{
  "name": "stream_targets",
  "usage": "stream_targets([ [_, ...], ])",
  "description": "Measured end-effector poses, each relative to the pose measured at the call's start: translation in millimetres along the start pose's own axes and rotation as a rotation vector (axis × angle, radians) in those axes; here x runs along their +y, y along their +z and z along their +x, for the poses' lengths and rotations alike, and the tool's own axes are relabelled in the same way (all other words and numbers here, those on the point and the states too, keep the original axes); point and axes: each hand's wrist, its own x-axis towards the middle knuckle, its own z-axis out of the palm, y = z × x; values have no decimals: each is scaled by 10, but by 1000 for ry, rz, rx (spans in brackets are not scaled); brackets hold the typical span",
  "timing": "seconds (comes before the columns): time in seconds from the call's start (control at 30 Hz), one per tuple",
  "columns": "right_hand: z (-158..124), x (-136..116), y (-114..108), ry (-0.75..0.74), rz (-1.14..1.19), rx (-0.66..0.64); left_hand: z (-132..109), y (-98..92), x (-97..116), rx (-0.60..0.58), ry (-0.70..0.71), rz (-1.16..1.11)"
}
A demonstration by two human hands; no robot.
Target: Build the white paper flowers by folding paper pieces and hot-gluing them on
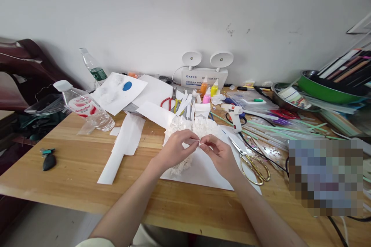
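My left hand [180,147] and my right hand [218,153] meet fingertip to fingertip over a white sheet [199,175]. Between them they pinch a small, thin white strip, probably paper, mostly covered by the fingers. Behind my hands lie clusters of white, ruffled pieces [206,126], with another white ruffled clump [180,166] partly under my left hand. Gold-handled scissors [255,168] rest at the sheet's right edge, near my right wrist. A white glue gun [236,117] stands beyond my right hand.
On the left are a water bottle [88,108], cut white paper strips [111,166] and a dark key fob [49,162]. Pliers [174,102], small paint bottles [214,88] and an emergency light [203,75] sit at the back. Thin green sticks [278,131] and a green bowl [324,88] crowd the right.
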Motion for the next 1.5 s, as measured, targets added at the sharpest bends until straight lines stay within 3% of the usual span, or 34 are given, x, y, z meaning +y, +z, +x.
stream_targets([
  [0.33, -3, 31, 20, -66, -42, 103, -5, 6, 5, -11, 17, -7],
  [0.63, -3, 71, 58, 8, -59, 260, -9, 21, 6, -25, 6, -5],
  [1.1, 17, 41, 33, -108, -187, 168, -30, 38, 6, -9, 23, 158],
  [1.5, 11, 52, 16, 5, -28, 86, -3, -11, -21, 66, -58, 54],
])
